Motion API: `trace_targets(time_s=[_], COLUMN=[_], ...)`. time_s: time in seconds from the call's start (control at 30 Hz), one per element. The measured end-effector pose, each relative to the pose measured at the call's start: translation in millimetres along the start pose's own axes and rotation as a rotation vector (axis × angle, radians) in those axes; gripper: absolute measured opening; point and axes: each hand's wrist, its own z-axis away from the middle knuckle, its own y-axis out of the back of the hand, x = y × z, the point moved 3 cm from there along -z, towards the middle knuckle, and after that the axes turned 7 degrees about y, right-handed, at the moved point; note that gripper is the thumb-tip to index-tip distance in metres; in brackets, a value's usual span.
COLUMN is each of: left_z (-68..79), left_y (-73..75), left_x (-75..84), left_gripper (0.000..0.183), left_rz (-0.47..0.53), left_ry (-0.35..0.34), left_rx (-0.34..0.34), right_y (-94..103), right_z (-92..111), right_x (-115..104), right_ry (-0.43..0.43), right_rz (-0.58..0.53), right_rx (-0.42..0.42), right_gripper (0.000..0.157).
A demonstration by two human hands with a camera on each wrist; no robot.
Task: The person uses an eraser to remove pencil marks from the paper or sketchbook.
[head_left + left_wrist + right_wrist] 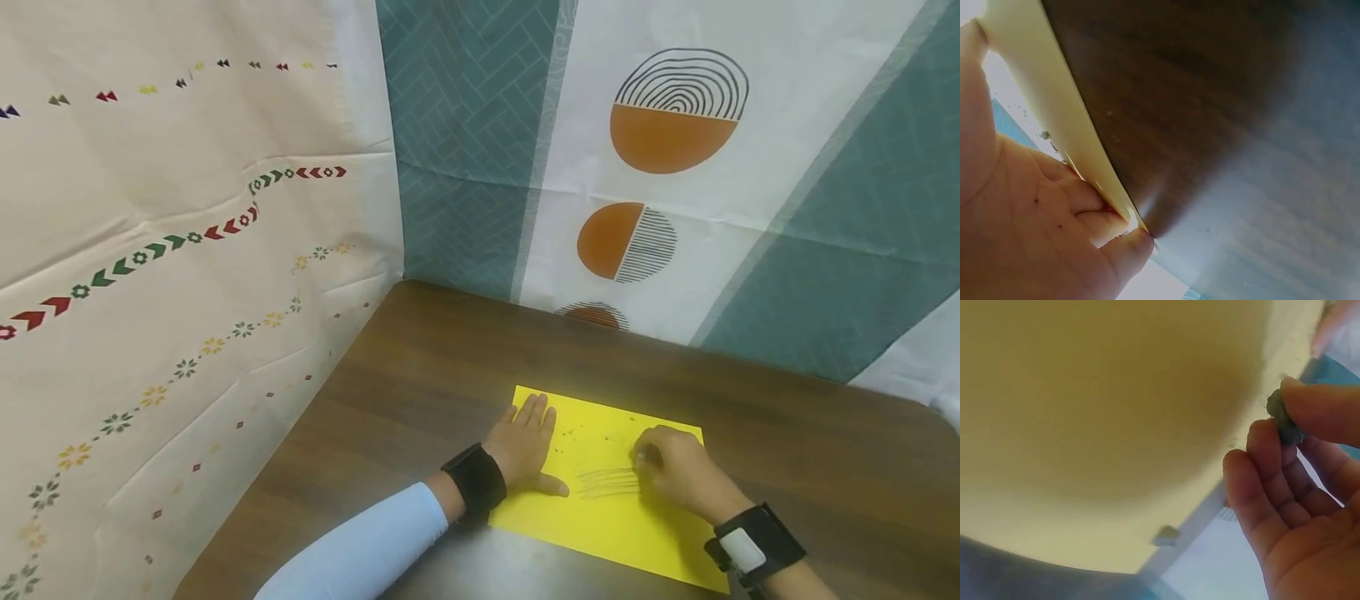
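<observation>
A yellow sheet of paper (600,537) lies on the brown table. Spread flat on its left side is my left hand (522,450), fingers straight and thumb out to the right. Over the right half, my right hand (678,471) pinches a small grey-green lump (1283,417) between thumb and fingers, in the right wrist view. What kind of lump it is I cannot tell; it looks soft and knobbly. Several dark grey strokes (607,482) run across the sheet between the hands. In the left wrist view the left hand (1054,219) presses along the paper's edge.
Small dark crumbs (572,432) dot the upper part of the sheet; a larger bit (1166,536) lies near its edge. The wooden table (420,375) extends around the paper. Patterned cloths, cream (187,267) at left and green-white (465,150) behind, border it.
</observation>
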Motion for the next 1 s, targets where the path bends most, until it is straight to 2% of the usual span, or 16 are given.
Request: trace_targets(time_s=[0.23, 0.4, 0.53, 0.73, 0.87, 1.0], left_z=[-1.4, -1.4, -0.2, 0.2, -0.8, -1.8], left_y=[-1.4, -2.0, -0.6, 1.4, 2.8, 1.4], left_x=[1.6, 1.5, 1.4, 2.3, 1.0, 0.2], left_gripper=[0.115, 0.116, 0.115, 0.114, 0.114, 0.114], left_rz=[-0.003, -0.007, -0.002, 0.0, -0.024, -0.024], left_ry=[0.002, 0.005, 0.005, -0.003, -0.001, 0.002], left_rx=[-0.009, -0.002, 0.006, -0.008, -0.007, -0.017], right_y=[9.8, 7.5, -5.1, -29.9, -36.3, -41.3], right_z=[-15.8, -33.9, -45.2, -48.9, -49.4, -49.1], right_x=[-18.3, -33.2, -42.4, -49.4, -52.7, -53.1], right_ry=[0.07, 0.102, 0.142, 0.187, 0.228, 0.231], right_rz=[-0.006, -0.036, -0.022, 0.1, 0.181, 0.236], right_rx=[0.067, 0.06, 0.02, -0.089, -0.07, -0.059], right_gripper=[0.014, 0.015, 0.016, 0.018, 0.021, 0.019])
